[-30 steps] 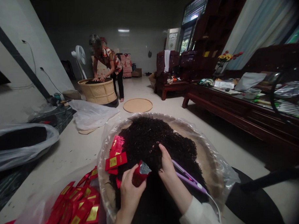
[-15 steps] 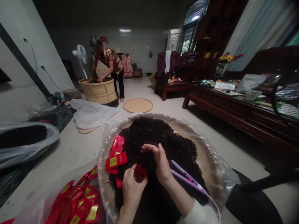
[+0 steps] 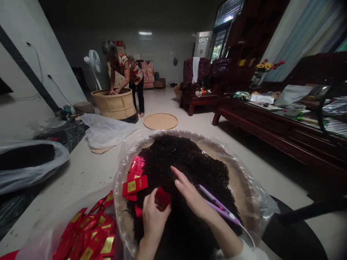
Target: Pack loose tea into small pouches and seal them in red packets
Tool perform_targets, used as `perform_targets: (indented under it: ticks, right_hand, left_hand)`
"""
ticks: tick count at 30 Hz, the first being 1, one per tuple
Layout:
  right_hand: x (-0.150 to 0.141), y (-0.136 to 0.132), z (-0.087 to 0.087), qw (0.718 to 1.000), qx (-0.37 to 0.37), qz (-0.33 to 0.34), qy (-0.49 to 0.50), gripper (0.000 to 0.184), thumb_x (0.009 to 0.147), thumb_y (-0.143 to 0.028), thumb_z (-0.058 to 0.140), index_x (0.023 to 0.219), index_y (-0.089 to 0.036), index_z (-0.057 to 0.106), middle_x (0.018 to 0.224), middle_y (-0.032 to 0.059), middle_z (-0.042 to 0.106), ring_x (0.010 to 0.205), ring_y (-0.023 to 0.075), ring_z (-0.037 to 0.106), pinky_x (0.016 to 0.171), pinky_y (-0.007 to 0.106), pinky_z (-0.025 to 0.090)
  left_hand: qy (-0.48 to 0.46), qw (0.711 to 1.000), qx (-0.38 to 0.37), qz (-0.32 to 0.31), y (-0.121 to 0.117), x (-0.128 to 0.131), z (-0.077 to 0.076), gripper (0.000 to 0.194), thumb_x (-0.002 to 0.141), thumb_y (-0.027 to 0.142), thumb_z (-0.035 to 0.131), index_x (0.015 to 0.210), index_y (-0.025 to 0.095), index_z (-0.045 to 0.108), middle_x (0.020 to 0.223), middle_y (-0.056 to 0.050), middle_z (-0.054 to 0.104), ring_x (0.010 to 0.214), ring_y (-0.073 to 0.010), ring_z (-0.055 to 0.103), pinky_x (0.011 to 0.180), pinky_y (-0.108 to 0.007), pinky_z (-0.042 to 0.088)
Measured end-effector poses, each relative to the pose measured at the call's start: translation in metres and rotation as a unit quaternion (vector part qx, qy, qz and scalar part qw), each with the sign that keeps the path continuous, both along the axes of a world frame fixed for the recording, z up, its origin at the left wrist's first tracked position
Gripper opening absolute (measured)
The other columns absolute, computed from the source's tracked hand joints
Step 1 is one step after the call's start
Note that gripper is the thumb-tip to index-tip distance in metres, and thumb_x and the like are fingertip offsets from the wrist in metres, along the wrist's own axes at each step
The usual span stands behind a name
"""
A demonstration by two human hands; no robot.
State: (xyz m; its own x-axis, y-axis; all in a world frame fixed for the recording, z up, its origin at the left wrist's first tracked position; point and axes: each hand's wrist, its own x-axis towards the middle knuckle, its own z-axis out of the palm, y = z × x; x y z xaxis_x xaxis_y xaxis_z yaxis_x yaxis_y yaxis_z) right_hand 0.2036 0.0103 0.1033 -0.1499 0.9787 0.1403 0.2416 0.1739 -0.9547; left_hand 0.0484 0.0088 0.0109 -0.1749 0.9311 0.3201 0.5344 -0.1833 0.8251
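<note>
Between its thumb and fingers, my left hand (image 3: pixel 154 216) holds a small red packet (image 3: pixel 163 198), its mouth spread apart. My right hand (image 3: pixel 191 195) is just right of it, empty, fingers stretched out over a heap of dark dried tea leaves (image 3: pixel 184 157). The leaves lie in a wide round basket lined with clear plastic (image 3: pixel 243 162). Several red packets with gold labels (image 3: pixel 135 184) rest on the leaves at the left. Beside my right forearm lies a purple hair straightener (image 3: pixel 222 209) with a small red light and a white cord, partly covered by the arm.
A plastic bag of red packets (image 3: pixel 92 237) stands at lower left. Further left is a bag of dark contents (image 3: pixel 24 157). Ahead, a person (image 3: pixel 126 71) bends over a tall woven basket (image 3: pixel 114 105). A round tray (image 3: pixel 160 121) lies on the floor; a wooden table (image 3: pixel 262 114) stands right.
My right hand has turned and flattened, its fingers straightening. The left hand stays nearly still with the packet, whose mouth shows more clearly. The other person's hands reach deeper into the basket.
</note>
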Motion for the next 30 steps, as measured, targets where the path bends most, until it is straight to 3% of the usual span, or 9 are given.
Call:
perform_targets:
  ticks: [2, 4, 8, 11, 14, 18, 23, 27, 30]
  right_hand:
    - [-0.001, -0.005, 0.001, 0.997, 0.037, -0.033, -0.056, 0.040, 0.094, -0.040, 0.046, 0.129, -0.024, 0.058, 0.132, 0.0097, 0.060, 0.123, 0.0257, 0.052, 0.106, 0.046, 0.037]
    - [-0.005, -0.012, 0.004, 0.988, 0.069, -0.028, -0.136, 0.030, 0.091, -0.026, 0.050, 0.117, -0.022, 0.065, 0.114, 0.0101, 0.068, 0.106, 0.0252, 0.059, 0.094, 0.043, 0.045]
    - [-0.021, -0.021, 0.009, 0.935, 0.108, -0.009, -0.339, 0.014, 0.087, -0.020, 0.057, 0.096, -0.021, 0.067, 0.087, 0.0094, 0.071, 0.088, 0.0272, 0.057, 0.075, 0.040, 0.045]
    - [-0.031, -0.018, 0.002, 0.890, 0.144, -0.002, -0.432, 0.005, 0.086, -0.021, 0.061, 0.085, -0.019, 0.066, 0.081, 0.0107, 0.071, 0.084, 0.0284, 0.055, 0.072, 0.041, 0.041]
    - [-0.031, -0.011, -0.010, 0.883, 0.178, 0.007, -0.433, 0.014, 0.089, -0.016, 0.057, 0.078, -0.020, 0.065, 0.078, 0.0091, 0.071, 0.079, 0.0253, 0.057, 0.076, 0.041, 0.040]
    - [-0.013, -0.009, -0.009, 0.915, 0.188, 0.022, -0.355, 0.022, 0.089, -0.007, 0.049, 0.080, -0.021, 0.064, 0.081, 0.0048, 0.072, 0.077, 0.0191, 0.062, 0.087, 0.040, 0.038]
    - [0.003, -0.013, 0.011, 0.944, 0.204, 0.051, -0.254, 0.016, 0.092, -0.017, 0.049, 0.097, -0.021, 0.063, 0.089, 0.0051, 0.073, 0.078, 0.0175, 0.063, 0.090, 0.039, 0.039]
    - [0.002, -0.014, 0.011, 0.924, 0.208, -0.020, -0.320, 0.021, 0.093, -0.032, 0.054, 0.079, -0.021, 0.065, 0.072, 0.0061, 0.068, 0.074, 0.0215, 0.058, 0.078, 0.040, 0.039]
    - [0.002, -0.012, 0.002, 0.928, 0.203, -0.030, -0.310, 0.031, 0.097, -0.034, 0.046, 0.073, -0.022, 0.062, 0.064, 0.0027, 0.064, 0.063, 0.0181, 0.055, 0.084, 0.042, 0.040]
  left_hand:
    - [-0.010, 1.000, -0.014, -0.006, -0.001, -0.001, 0.001, 0.053, 0.068, 0.033, 0.068, 0.117, 0.014, 0.059, 0.096, -0.009, 0.063, 0.059, -0.0178, 0.062, 0.062, -0.036, 0.057]
    - [-0.007, 1.000, -0.016, -0.008, -0.002, -0.002, 0.000, 0.054, 0.069, 0.033, 0.069, 0.118, 0.014, 0.058, 0.097, -0.010, 0.062, 0.063, -0.0196, 0.063, 0.064, -0.038, 0.057]
    - [0.016, 1.000, 0.020, -0.014, -0.004, 0.001, -0.005, 0.048, 0.072, 0.027, 0.064, 0.117, 0.013, 0.058, 0.099, -0.013, 0.063, 0.083, -0.0264, 0.066, 0.074, -0.042, 0.057]
    - [0.025, 0.998, 0.047, -0.018, -0.006, 0.004, -0.007, 0.042, 0.074, 0.018, 0.056, 0.115, 0.013, 0.060, 0.101, -0.014, 0.063, 0.092, -0.0274, 0.065, 0.083, -0.044, 0.055]
    - [0.009, 0.999, 0.034, -0.028, -0.008, 0.003, -0.004, 0.049, 0.071, 0.020, 0.063, 0.119, 0.015, 0.059, 0.102, -0.013, 0.063, 0.091, -0.0273, 0.065, 0.083, -0.044, 0.055]
    - [-0.042, 0.992, -0.063, -0.097, -0.004, -0.007, 0.014, 0.068, 0.055, 0.022, 0.077, 0.120, 0.016, 0.060, 0.098, -0.010, 0.068, 0.091, -0.0284, 0.066, 0.087, -0.046, 0.052]
    - [-0.204, 0.913, -0.241, -0.258, -0.002, -0.013, 0.034, 0.038, 0.057, 0.018, 0.072, 0.095, 0.013, 0.067, 0.082, -0.003, 0.074, 0.077, -0.0220, 0.068, 0.074, -0.033, 0.053]
    - [-0.247, 0.902, -0.265, -0.234, -0.010, -0.004, 0.035, 0.034, 0.058, 0.020, 0.070, 0.091, 0.013, 0.065, 0.070, 0.000, 0.069, 0.061, -0.0182, 0.064, 0.058, -0.028, 0.051]
    - [-0.215, 0.917, -0.243, -0.232, -0.015, -0.001, 0.033, 0.032, 0.055, 0.016, 0.071, 0.087, 0.015, 0.064, 0.068, 0.003, 0.066, 0.061, -0.0161, 0.062, 0.058, -0.025, 0.050]
